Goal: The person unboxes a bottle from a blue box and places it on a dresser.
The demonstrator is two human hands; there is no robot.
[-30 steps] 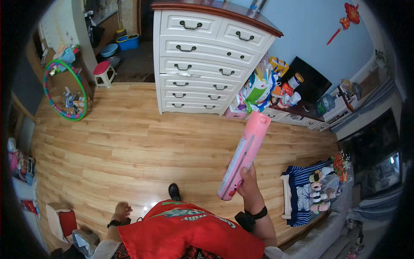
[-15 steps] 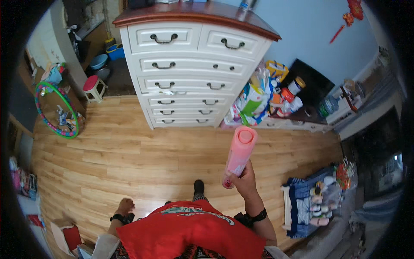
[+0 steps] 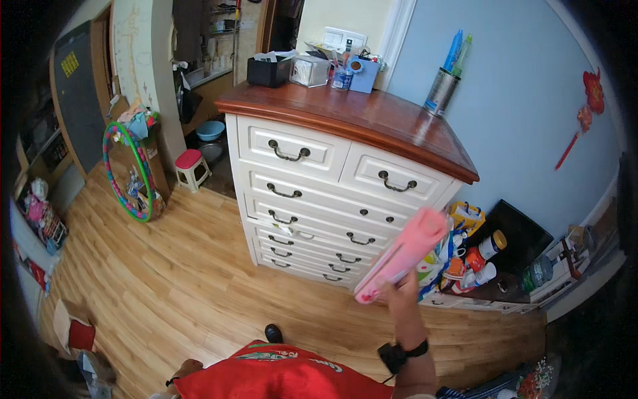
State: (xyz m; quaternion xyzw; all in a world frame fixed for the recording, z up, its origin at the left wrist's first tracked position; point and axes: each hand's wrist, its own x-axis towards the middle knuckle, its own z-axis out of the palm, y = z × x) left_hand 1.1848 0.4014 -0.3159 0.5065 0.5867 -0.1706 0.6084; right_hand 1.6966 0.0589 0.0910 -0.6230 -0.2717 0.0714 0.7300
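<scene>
Right hand (image 3: 403, 296) closed around the lower end of a long pink roll (image 3: 401, 255), fingers wrapped tight, a black wristband (image 3: 399, 352) on the wrist below. Roll raised at a slant, lower end in the grip, upper end up and to the right, crossing in front of the lower drawers of a white chest of drawers (image 3: 319, 199). Whether roll and drawer fronts touch cannot be told.

Left hand (image 3: 185, 370) low at the bottom edge, beside a red shirt (image 3: 279, 376), hanging by the body above the wooden floor (image 3: 159, 286); holding nothing that shows, fingers too small and blurred to tell apart or together. Tip of a black shoe (image 3: 273, 332) just above the shirt.

Chest with dark metal handles and a reddish-brown wooden top (image 3: 359, 116). On that top, at the back: a black box (image 3: 269, 70), a clear box (image 3: 311, 70), a small blue container (image 3: 364, 72), and, further right, a metal tin (image 3: 441, 92) holding blue and green sticks.

Right of the chest, against a pale blue wall (image 3: 518, 106), a crowd of bottles and colourful packages (image 3: 472, 256) on a low surface. Left of the chest, a small stool with a pink seat (image 3: 191, 166), and a multicoloured hoop (image 3: 126, 173) standing upright near a doorway.
</scene>
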